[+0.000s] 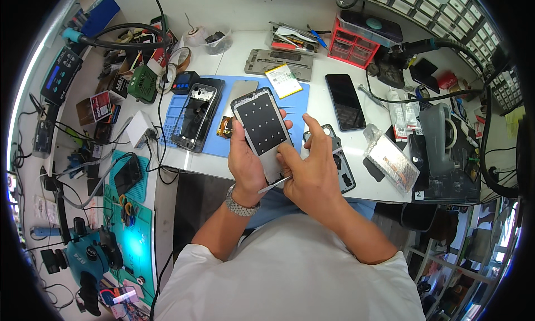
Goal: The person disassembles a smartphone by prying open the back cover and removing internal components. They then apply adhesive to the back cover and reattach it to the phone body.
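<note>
Phone panel (pixel 261 126), dark-faced with rows of pale dots and a silvery lower part, is held above the near edge of a white bench, in front of the person's body. The left hand (pixel 245 162) is clamped around it, thumb along the nine o'clock edge and fingertips showing past the three o'clock edge. The right hand (pixel 312 176) is closed around a thin silver tool (pixel 274 185), whose pointed end lies at the panel's lower end, near six o'clock; its thumb is against the panel's lower edge at about five o'clock, and one finger is raised.

Taking clock directions from the panel, a white-and-yellow battery (pixel 284 80) lies at one o'clock, partly over a blue mat (pixel 295 101). A dark phone (pixel 345 102) lies at two o'clock and a black phone frame (pixel 346 173) at four. At nine, a phone with a bared upper end (pixel 195 116) rests on the mat. Farther out, at eight, stands a teal microscope (pixel 89 254).
</note>
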`<move>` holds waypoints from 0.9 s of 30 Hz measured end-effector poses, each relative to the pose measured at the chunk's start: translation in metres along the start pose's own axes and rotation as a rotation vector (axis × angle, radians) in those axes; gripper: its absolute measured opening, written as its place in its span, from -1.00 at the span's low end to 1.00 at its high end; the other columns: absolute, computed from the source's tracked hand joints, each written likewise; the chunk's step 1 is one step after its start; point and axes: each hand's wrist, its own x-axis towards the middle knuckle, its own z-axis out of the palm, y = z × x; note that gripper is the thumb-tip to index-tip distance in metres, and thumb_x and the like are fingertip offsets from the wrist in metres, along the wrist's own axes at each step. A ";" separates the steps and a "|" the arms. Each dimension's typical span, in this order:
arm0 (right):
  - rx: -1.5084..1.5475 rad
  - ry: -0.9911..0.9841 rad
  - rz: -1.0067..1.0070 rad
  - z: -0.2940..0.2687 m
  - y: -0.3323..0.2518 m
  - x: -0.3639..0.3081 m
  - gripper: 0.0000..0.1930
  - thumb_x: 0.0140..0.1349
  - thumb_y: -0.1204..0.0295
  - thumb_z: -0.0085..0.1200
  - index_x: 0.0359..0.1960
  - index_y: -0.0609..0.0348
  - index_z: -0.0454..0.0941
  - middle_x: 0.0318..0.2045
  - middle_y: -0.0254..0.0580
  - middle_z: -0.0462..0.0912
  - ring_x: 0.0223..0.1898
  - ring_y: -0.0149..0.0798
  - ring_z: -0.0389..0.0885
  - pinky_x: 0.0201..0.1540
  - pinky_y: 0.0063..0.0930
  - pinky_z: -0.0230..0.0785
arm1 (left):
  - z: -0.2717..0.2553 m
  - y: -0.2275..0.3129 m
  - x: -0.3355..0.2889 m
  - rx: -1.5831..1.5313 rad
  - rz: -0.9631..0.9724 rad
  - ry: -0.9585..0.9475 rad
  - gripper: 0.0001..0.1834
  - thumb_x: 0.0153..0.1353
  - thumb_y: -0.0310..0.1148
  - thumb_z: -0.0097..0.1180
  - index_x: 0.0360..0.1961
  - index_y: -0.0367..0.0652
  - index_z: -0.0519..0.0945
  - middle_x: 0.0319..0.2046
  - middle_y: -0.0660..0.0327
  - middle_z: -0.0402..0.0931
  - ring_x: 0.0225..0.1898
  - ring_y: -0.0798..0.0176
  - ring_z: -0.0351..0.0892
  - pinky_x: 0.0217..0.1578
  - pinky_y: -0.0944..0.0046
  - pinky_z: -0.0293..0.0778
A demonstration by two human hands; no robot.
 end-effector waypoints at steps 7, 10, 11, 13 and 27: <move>0.486 0.148 0.168 -0.012 0.011 -0.004 -0.68 0.34 0.63 0.26 0.11 0.22 0.58 0.22 0.07 0.51 -0.12 -0.28 0.53 -0.07 -0.47 0.47 | -0.002 0.018 0.004 -0.074 -0.038 -0.095 -0.29 0.65 0.06 -0.53 0.38 -0.29 0.42 0.17 -0.16 0.61 0.10 -0.02 0.72 0.06 0.05 0.70; 0.958 0.061 0.355 -0.010 0.016 -0.003 -0.55 0.43 0.64 0.17 0.32 0.19 0.42 0.22 0.02 0.56 -0.13 -0.45 0.51 -0.06 -0.58 0.47 | -0.002 0.026 0.006 -0.291 -0.116 -0.089 -0.31 0.64 0.02 -0.50 0.39 -0.29 0.43 0.19 -0.19 0.61 0.11 -0.05 0.72 0.09 0.01 0.70; 1.126 0.012 0.412 -0.009 0.017 -0.002 -0.51 0.47 0.63 0.14 0.39 0.18 0.35 0.23 -0.01 0.58 -0.15 -0.52 0.49 -0.08 -0.61 0.46 | -0.001 0.026 0.007 -0.313 -0.131 -0.079 -0.31 0.64 0.02 -0.50 0.40 -0.29 0.42 0.20 -0.20 0.60 0.11 -0.06 0.72 0.09 0.00 0.70; 1.316 -0.044 0.524 -0.006 0.014 -0.002 -0.42 0.48 0.65 0.12 0.47 0.17 0.22 0.22 -0.04 0.61 -0.02 -0.47 0.57 0.00 -0.57 0.55 | 0.000 0.023 0.006 -0.395 -0.155 -0.094 -0.31 0.64 0.02 -0.49 0.42 -0.29 0.41 0.23 -0.20 0.58 0.14 -0.08 0.70 0.11 -0.03 0.70; 1.377 0.018 0.479 0.009 0.015 -0.001 -0.47 0.41 0.78 0.05 0.37 0.27 0.25 0.00 -0.14 0.63 0.05 -0.44 0.58 0.08 -0.54 0.50 | 0.002 0.008 0.003 -0.534 -0.252 -0.120 -0.32 0.64 -0.03 -0.51 0.39 -0.35 0.42 0.23 -0.18 0.58 0.13 -0.08 0.70 0.11 -0.07 0.70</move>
